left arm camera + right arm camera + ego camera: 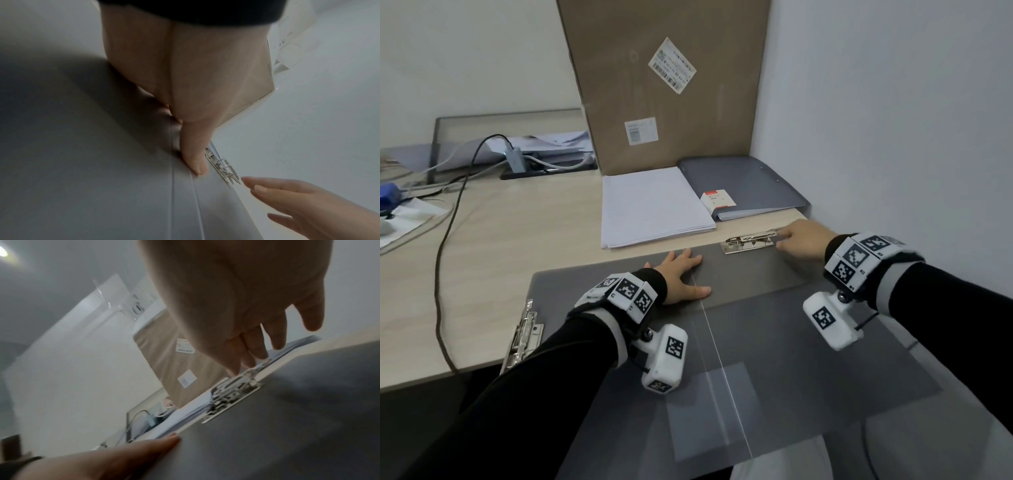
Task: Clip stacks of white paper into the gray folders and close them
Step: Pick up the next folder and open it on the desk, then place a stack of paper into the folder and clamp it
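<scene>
An open gray folder (756, 308) lies flat on the desk in front of me, with no paper in it. A metal clip (750, 241) sits at its far edge and a second clip (522, 337) at its left edge. My left hand (683, 274) presses flat on the folder near the centre crease, fingers straight. My right hand (798, 240) reaches with straight fingers to the right end of the far clip (232, 391), fingertips touching it or just short of it. The stack of white paper (654, 205) lies beyond the folder. A closed gray folder (750, 181) lies to its right.
A tall cardboard box (664, 85) leans against the back wall. A small white and red box (717, 200) sits on the closed folder. The wall (893, 137) runs close along the right. Cables (448, 222) and an adapter lie at the left.
</scene>
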{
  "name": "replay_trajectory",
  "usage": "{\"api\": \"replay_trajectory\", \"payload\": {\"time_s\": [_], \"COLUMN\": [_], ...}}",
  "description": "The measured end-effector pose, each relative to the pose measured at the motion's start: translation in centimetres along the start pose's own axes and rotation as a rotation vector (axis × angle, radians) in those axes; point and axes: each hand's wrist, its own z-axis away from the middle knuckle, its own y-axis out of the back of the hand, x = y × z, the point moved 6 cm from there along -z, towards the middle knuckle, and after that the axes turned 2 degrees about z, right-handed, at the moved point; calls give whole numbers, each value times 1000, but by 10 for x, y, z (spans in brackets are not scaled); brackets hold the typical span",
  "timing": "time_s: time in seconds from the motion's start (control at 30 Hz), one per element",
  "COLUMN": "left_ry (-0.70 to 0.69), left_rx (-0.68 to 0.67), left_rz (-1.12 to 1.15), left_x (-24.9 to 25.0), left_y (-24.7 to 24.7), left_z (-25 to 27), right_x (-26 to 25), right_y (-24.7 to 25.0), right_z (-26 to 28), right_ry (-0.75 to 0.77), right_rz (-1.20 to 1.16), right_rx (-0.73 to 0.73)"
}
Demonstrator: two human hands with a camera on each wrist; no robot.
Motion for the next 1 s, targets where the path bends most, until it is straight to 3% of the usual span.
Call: {"api": "replay_trajectory", "payload": {"time_s": [0.07,0.13,0.27,0.43,0.57,0.63,0.73,0.83,1.0], "left_ry": [10,22,36,34,50,98,273,437,481], "left_rx": [-1,-7,2,57,323,452,556,554,441], "left_rz": [6,25,69,178,516,570,610,596,619], "left_x": [0,2,8,10,-6,-27,-71,-105,-120], "left_y": [3,7,15,22,52,74,98,100,86], "left_z": [-6,-12,-26,-38,-34,-31,-31,-32,-42], "right_x": [-18,-33,-37,-36,-45,-59,-89,-111,-125], "right_y": [0,-12,-32,-29,-9,5,9,0,-15], "right_z": [11,21,19,9,-5,-15,-37,-61,-88], "right_ry": [91,151,126,77,74,102,130,86,-15], "right_rz": [-37,-10,132,120,-33,-144,-255,-348,-384], "right_rx": [-28,-157,-312,-279,-87,7,-16,-60,-84]}}
